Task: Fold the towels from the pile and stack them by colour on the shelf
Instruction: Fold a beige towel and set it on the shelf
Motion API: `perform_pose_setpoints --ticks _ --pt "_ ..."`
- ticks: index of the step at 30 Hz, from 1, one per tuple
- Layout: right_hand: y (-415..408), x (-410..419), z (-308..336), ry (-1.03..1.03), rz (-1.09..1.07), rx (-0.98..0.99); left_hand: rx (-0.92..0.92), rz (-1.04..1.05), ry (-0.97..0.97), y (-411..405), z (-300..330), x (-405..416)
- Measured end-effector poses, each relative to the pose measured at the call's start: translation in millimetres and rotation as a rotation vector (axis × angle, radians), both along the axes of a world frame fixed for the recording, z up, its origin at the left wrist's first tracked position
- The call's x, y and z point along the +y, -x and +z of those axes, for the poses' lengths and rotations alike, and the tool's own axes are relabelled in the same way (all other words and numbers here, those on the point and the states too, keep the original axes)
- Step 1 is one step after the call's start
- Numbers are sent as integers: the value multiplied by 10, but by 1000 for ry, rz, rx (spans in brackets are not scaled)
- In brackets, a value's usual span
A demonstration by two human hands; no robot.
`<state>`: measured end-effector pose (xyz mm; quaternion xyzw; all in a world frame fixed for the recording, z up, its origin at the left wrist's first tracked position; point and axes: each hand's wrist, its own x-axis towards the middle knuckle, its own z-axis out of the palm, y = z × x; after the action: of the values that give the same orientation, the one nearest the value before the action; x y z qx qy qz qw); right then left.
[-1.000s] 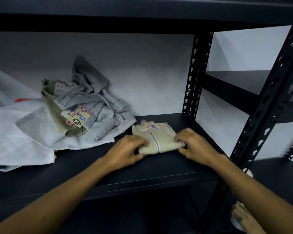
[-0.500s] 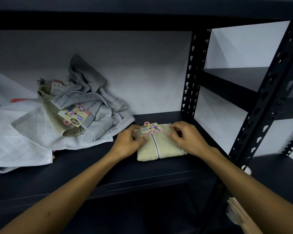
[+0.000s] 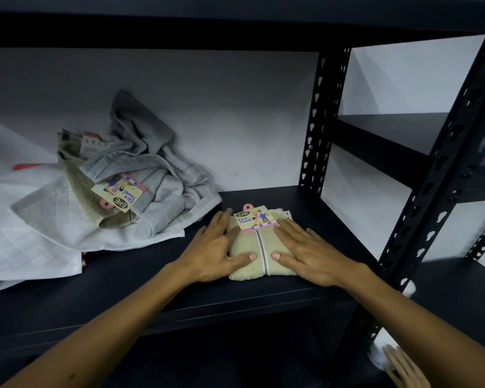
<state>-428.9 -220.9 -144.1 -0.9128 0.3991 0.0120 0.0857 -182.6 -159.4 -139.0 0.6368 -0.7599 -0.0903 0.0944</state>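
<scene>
A folded beige towel (image 3: 259,254) with a grey stripe and a "Face Towel" tag (image 3: 254,219) lies on the dark shelf board (image 3: 140,287), right of centre. My left hand (image 3: 213,247) lies flat on the towel's left edge, fingers straight. My right hand (image 3: 305,250) presses flat on its right half. Both thumbs point toward the stripe. At the left lies the pile: a crumpled grey towel (image 3: 157,180), a beige towel (image 3: 81,191) with its own tag, and a white towel (image 3: 34,228) beneath them.
A perforated black upright (image 3: 319,121) stands just behind and right of the folded towel; another upright (image 3: 431,191) is nearer at the right. Beyond it are further dark shelves (image 3: 389,130). A white wall backs the shelf. A foot (image 3: 403,368) shows at the bottom right.
The folded beige towel has been set down flat, tag up. Both hands went from gripping its ends with curled fingers to lying flat and straight on top of it.
</scene>
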Motion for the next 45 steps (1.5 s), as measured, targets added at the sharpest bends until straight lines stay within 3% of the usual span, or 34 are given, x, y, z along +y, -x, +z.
perform_pose_setpoints --ticks 4,10,21,27,32,36,45 --pt "34 -87 47 26 -9 61 7 -26 -200 38 14 -95" --pt "79 -435 131 69 -170 107 1 15 -146 284 2 -507" --pt "-16 -1228 -34 60 -450 -122 -33 60 -210 494 41 -1452" --pt "-65 -1419 -110 170 -414 -243 -34 72 -179 427 2 -1647" --pt "-95 -1529 -108 164 -433 -226 -16 104 -126 389 -83 -1707" --pt "-90 -1429 -134 384 -525 -272 0 124 -69 396 -155 -1707" --pt "-83 -1405 -199 321 -499 -454 60 119 -6 388 -154 -1672"
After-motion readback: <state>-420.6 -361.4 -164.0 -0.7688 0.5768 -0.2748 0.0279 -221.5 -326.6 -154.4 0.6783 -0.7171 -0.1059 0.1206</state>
